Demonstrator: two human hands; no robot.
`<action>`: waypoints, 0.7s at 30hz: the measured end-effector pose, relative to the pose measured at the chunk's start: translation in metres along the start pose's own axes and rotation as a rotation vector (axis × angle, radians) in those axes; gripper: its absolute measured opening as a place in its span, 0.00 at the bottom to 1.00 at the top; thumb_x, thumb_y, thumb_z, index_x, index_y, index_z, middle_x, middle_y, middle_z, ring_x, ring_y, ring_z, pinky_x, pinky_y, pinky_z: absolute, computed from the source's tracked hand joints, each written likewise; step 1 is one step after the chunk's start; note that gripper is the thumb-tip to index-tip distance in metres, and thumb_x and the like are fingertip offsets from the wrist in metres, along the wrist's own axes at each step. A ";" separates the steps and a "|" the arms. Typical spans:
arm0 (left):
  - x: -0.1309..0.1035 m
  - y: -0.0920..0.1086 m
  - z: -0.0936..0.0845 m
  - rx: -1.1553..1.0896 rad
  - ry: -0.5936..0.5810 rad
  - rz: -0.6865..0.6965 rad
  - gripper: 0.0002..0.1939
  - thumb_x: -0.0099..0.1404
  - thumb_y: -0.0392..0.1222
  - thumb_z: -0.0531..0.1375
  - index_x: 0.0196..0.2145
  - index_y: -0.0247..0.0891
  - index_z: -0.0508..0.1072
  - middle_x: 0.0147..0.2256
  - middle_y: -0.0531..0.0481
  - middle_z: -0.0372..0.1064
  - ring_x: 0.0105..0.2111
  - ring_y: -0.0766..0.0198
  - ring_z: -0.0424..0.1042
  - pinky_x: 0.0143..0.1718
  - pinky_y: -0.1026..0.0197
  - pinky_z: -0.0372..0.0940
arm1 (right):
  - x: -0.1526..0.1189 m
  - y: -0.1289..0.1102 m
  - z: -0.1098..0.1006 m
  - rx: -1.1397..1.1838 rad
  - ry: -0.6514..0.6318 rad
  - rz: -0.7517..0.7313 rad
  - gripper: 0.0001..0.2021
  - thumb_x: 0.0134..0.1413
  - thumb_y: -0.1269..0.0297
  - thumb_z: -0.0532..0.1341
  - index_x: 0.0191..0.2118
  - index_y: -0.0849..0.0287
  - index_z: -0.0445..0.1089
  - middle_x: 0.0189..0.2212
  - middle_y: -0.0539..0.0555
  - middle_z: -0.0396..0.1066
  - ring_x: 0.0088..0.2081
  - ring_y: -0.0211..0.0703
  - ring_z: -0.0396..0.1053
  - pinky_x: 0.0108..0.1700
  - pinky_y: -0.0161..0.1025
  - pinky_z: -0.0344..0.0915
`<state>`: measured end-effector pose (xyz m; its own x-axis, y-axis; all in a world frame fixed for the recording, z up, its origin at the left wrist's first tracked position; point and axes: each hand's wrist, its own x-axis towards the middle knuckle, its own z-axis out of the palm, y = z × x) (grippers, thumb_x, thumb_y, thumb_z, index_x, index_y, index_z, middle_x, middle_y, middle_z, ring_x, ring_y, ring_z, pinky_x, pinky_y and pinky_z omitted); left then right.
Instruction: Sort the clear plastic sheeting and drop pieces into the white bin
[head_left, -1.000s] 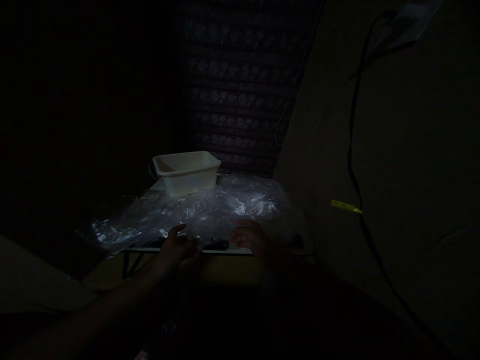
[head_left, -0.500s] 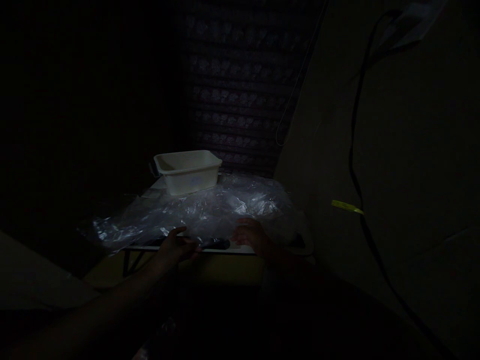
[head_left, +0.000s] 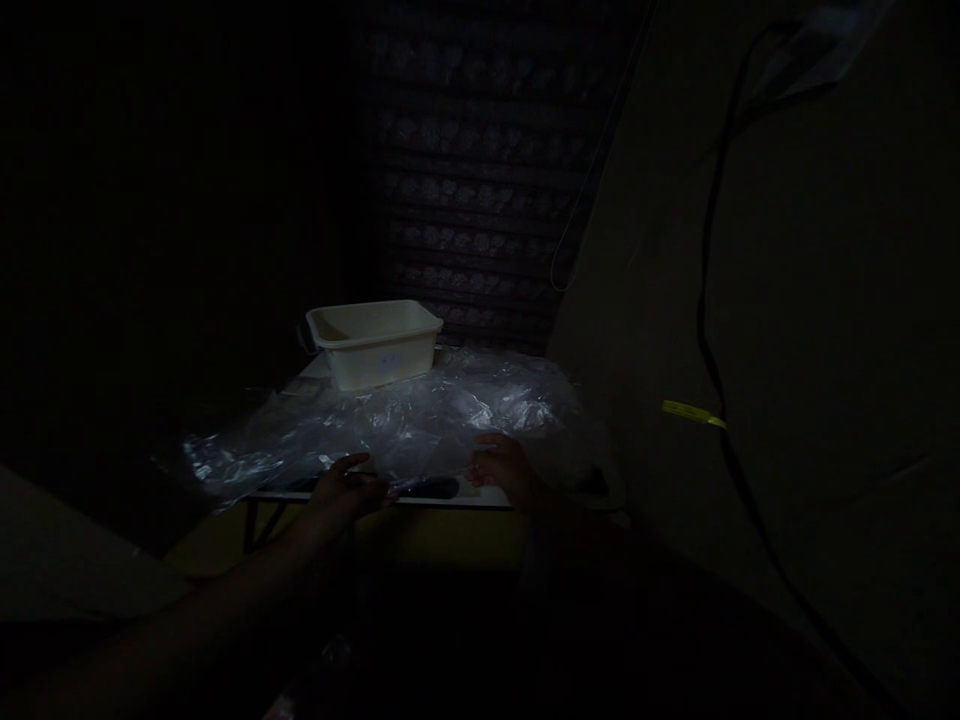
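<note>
In dim light, a crumpled sheet of clear plastic film (head_left: 420, 415) covers most of a small table (head_left: 491, 497). At its near edge, my left hand (head_left: 349, 490) is half curled with the fingers apart. Across from it, my right hand (head_left: 506, 470) is bent inward, a gap showing between its upper finger and the lower ones. Both hands are close to the film; darkness hides whether either touches it. Between them a dark oblong patch (head_left: 431, 488) shows at the table edge; its kind is unclear.
A white plastic tub (head_left: 386, 365) with side handles stands at the back left of the table. Behind hangs a patterned curtain (head_left: 465, 190). At right, a black cable (head_left: 709, 260) with a yellow tag (head_left: 690, 411) runs down the wall.
My right hand has shifted slightly right and its fingers look more drawn in. My left hand has moved slightly left. The tub stays put.
</note>
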<state>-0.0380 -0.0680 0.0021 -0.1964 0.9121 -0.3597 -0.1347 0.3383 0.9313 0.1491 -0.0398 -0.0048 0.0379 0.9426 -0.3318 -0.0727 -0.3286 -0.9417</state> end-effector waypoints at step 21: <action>0.007 -0.009 -0.010 0.186 -0.097 0.263 0.23 0.36 0.30 0.58 0.33 0.37 0.55 0.22 0.56 0.59 0.21 0.68 0.65 0.24 0.63 0.62 | 0.005 0.000 -0.009 -0.354 -0.009 -0.163 0.14 0.32 0.73 0.52 0.32 0.62 0.58 0.11 0.44 0.59 0.10 0.31 0.57 0.12 0.28 0.49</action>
<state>-0.0482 -0.0668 -0.0093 -0.1067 0.9886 -0.1066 0.0895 0.1163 0.9892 0.1584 -0.0356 -0.0072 0.0116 0.9840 -0.1777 0.2816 -0.1737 -0.9437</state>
